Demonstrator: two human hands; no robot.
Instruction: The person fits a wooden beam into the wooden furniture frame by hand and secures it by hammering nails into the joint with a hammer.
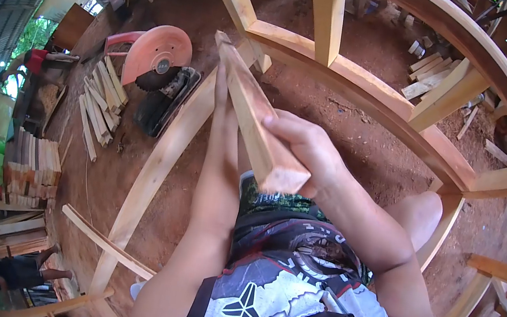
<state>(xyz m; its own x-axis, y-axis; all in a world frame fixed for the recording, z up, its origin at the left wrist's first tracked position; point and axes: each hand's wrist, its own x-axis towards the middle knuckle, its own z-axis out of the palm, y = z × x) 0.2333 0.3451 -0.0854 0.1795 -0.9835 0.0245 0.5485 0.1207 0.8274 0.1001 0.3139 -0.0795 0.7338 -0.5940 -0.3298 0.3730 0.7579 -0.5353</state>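
Observation:
A squared wooden beam [255, 106] points away from my body, its cut end close to my chest. My right hand [307, 150] is wrapped round the near part of the beam from the right, thumb on its upper face. Along the beam's left side, near its far end, is my left hand [224, 82]; its fingers are mostly hidden by the wood. Just beyond the beam's far end stands a wooden frame [369, 84] with curved rails and short crosspieces. A long plank [162, 158] slants down on the left, behind my left forearm.
A red cut-off saw [157, 55] stands on the dirt floor at the left, beside loose wood strips [101, 100]. Stacked wood blocks [32, 168] are farther left. Several people are at the left edge. Offcuts [436, 74] lie at the upper right.

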